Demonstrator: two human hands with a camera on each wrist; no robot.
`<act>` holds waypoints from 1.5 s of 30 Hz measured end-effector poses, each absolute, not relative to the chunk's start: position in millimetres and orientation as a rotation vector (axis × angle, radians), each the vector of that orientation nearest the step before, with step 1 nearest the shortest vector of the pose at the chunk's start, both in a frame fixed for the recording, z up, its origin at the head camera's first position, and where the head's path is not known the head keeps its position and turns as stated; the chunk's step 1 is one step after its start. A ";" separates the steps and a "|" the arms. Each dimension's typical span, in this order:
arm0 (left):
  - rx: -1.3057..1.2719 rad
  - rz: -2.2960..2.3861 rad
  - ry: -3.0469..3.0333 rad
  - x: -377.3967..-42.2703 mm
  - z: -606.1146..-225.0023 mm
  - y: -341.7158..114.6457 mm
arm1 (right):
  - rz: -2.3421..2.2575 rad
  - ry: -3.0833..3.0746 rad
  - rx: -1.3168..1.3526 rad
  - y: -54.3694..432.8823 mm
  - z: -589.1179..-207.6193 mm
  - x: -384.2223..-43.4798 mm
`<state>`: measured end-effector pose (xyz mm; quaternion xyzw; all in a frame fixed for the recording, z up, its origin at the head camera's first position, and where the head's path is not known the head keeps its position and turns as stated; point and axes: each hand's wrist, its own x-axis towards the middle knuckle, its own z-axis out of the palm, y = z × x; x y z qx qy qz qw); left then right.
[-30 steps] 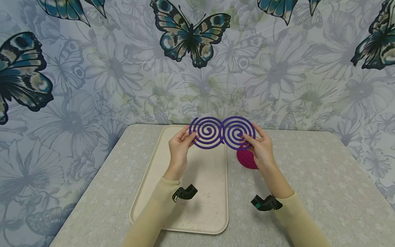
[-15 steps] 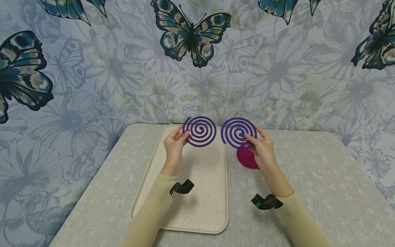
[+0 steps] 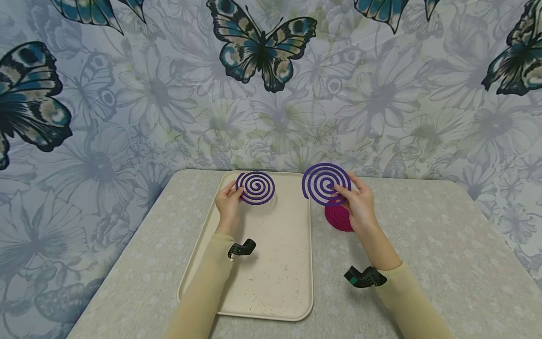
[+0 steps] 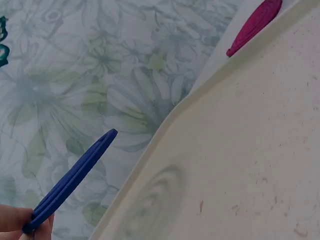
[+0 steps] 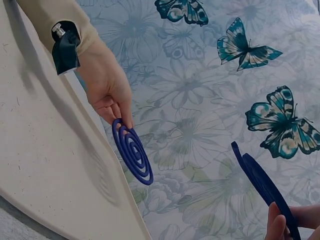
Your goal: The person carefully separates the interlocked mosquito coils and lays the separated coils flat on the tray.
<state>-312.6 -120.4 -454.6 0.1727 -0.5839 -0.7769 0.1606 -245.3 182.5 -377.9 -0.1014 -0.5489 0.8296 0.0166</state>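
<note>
Fingers of the left hand [image 3: 228, 206] pinch the edge of the left purple spiral [image 3: 256, 186], now lower and drawn well apart from its twin after the two overlapped one second earlier. It hangs above the cream tray [image 3: 271, 254]. The right hand [image 3: 361, 202], nearly unmoved, grips the right purple spiral [image 3: 327, 183], thumb over the inner turns, partly hiding a magenta coil [image 3: 337, 218] on the worktop [image 3: 427, 230] beside the tray.
</note>
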 end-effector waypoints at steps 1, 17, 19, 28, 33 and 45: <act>0.503 -2.192 -1.680 -313.9 -458.1 -122.6 | 2.575 -1.712 -0.315 181.9 -378.3 -245.5; 0.642 -1.734 -1.917 -324.6 -485.0 -142.0 | 2.523 -1.801 -0.353 173.0 -389.1 -248.3; 0.664 -1.663 -1.942 -324.8 -486.2 -144.7 | 2.518 -1.805 -0.348 172.0 -389.3 -248.7; 0.668 -1.578 -1.958 -318.5 -488.3 -149.0 | 2.489 -1.831 -0.385 171.1 -395.8 -252.2; 0.647 -1.571 -1.944 -318.4 -487.6 -148.3 | 2.463 -1.861 -0.387 165.4 -407.7 -256.9; 0.550 -1.664 -1.860 -320.0 -485.0 -146.0 | 2.414 -1.963 -0.371 123.7 -435.9 -282.5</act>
